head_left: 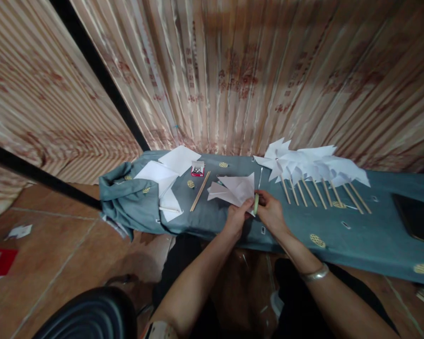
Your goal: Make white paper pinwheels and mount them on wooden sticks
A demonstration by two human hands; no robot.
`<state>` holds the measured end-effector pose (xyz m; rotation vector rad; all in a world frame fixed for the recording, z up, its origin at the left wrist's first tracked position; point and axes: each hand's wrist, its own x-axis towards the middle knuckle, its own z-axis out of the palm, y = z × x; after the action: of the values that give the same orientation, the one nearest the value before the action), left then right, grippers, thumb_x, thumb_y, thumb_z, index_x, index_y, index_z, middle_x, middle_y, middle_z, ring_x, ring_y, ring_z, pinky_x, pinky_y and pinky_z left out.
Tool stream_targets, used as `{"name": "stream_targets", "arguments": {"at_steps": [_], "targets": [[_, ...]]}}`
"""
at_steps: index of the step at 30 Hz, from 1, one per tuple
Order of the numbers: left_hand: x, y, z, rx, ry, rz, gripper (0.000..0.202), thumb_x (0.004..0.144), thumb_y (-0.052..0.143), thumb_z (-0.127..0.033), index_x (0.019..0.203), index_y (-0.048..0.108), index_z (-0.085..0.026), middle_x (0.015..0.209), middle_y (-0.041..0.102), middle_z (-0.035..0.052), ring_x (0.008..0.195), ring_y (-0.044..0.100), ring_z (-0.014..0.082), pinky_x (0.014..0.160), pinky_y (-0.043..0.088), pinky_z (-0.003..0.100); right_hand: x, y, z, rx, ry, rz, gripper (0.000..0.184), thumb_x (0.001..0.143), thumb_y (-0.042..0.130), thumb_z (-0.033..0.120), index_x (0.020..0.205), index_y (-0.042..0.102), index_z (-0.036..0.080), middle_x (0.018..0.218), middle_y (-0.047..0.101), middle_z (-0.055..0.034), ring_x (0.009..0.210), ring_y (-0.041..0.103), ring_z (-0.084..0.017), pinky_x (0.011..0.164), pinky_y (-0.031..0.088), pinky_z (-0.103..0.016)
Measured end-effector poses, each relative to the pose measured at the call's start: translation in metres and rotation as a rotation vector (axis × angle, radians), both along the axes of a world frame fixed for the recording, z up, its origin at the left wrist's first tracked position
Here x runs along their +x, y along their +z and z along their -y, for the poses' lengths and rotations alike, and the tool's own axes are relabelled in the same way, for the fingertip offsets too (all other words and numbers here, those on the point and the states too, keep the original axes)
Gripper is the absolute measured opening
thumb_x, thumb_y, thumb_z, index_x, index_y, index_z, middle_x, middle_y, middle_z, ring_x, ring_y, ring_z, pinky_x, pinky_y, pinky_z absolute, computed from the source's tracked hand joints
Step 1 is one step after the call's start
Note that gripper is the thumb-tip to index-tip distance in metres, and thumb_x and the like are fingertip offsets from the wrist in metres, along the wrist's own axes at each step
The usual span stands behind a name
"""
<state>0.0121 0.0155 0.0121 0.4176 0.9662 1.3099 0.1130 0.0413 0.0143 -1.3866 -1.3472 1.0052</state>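
My left hand is closed on the near corner of a white paper sheet, whose cut flaps stand up and spread away from me. Close beside it, my right hand has its fingers closed around a small pale-green object at the paper's right edge; its kind is not clear. A thin silvery rod points away just beyond that object; whether they are joined I cannot tell. To the right lie several white paper pinwheels on wooden sticks, overlapping in a row.
Left of my hands, loose wooden sticks lie by a small red box of tiny dark items. White paper sheets are stacked farther left on the green cloth. A dark phone-like slab lies at right; a black stool stands below.
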Motion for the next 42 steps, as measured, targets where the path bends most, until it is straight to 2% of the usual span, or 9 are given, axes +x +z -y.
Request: {"name": "stream_targets", "arguments": {"at_steps": [4,7,12,20,25,31,37,42], "targets": [[-0.002,-0.001,0.002,-0.034,0.059,0.05,0.039,0.061,0.08,-0.033,0.091,0.071,-0.01,0.092,0.073,0.0115,0.08,0.067,0.0206,0.068,0.051,0.028,-0.008,0.002,0.006,-0.079,-0.004,-0.21,0.036,0.056,0.077,0.04,0.084,0.065,0.02,0.066,0.071,0.0007,0.056,0.06,-0.016,0.057,0.047,-0.028],[-0.005,-0.002,0.002,-0.047,0.073,0.062,0.038,0.067,0.077,-0.029,0.099,0.068,-0.011,0.099,0.072,0.012,0.085,0.067,0.0219,0.069,0.053,0.03,-0.012,0.003,0.01,-0.132,-0.049,-0.339,0.042,0.049,0.081,0.041,0.08,0.063,0.02,0.062,0.069,0.0017,0.056,0.061,-0.017,0.055,0.047,-0.028],[-0.009,-0.003,0.002,-0.045,0.114,0.056,0.04,0.07,0.075,-0.02,0.108,0.064,-0.012,0.11,0.069,0.0138,0.094,0.067,0.024,0.08,0.054,0.036,-0.015,0.004,0.018,-0.152,-0.08,-0.408,0.044,0.046,0.084,0.043,0.077,0.062,0.021,0.064,0.07,-0.0001,0.068,0.066,-0.022,0.061,0.05,-0.031],[-0.014,-0.008,0.006,0.012,0.113,-0.035,0.043,0.062,0.081,-0.018,0.102,0.065,-0.013,0.106,0.071,0.0125,0.097,0.067,0.0246,0.091,0.051,0.039,-0.006,0.002,0.024,-0.167,-0.031,-0.487,0.043,0.045,0.083,0.043,0.075,0.064,0.02,0.07,0.072,-0.002,0.071,0.067,-0.022,0.064,0.051,-0.032],[-0.012,-0.007,0.005,0.063,0.136,-0.116,0.042,0.062,0.081,-0.016,0.101,0.065,-0.015,0.103,0.073,0.0097,0.091,0.069,0.0225,0.089,0.052,0.039,0.0,0.0,0.022,-0.171,-0.006,-0.467,0.04,0.047,0.081,0.042,0.076,0.066,0.018,0.07,0.072,-0.0011,0.066,0.063,-0.018,0.063,0.047,-0.029],[-0.005,0.009,-0.005,0.124,0.147,-0.208,0.039,0.062,0.078,-0.014,0.1,0.066,-0.015,0.099,0.073,0.0081,0.09,0.069,0.0201,0.085,0.053,0.033,0.005,0.004,0.01,-0.182,-0.01,-0.5,0.035,0.049,0.078,0.042,0.068,0.065,0.017,0.059,0.067,0.0004,0.056,0.055,-0.014,0.057,0.042,-0.026],[0.003,0.027,-0.028,0.131,0.089,-0.279,0.034,0.058,0.079,-0.016,0.09,0.068,-0.014,0.087,0.074,0.0065,0.078,0.069,0.0202,0.069,0.053,0.029,0.018,0.01,-0.008,-0.154,-0.038,-0.57,0.032,0.048,0.078,0.041,0.062,0.062,0.017,0.052,0.058,0.0045,0.05,0.045,-0.01,0.053,0.036,-0.025],[0.013,0.03,-0.048,0.079,0.038,-0.248,0.031,0.054,0.08,-0.014,0.082,0.068,-0.014,0.079,0.074,0.0049,0.069,0.067,0.0177,0.063,0.052,0.027,0.032,0.011,-0.019,-0.144,-0.066,-0.603,0.032,0.048,0.079,0.041,0.059,0.061,0.018,0.051,0.056,0.005,0.05,0.045,-0.01,0.054,0.036,-0.025]]}}
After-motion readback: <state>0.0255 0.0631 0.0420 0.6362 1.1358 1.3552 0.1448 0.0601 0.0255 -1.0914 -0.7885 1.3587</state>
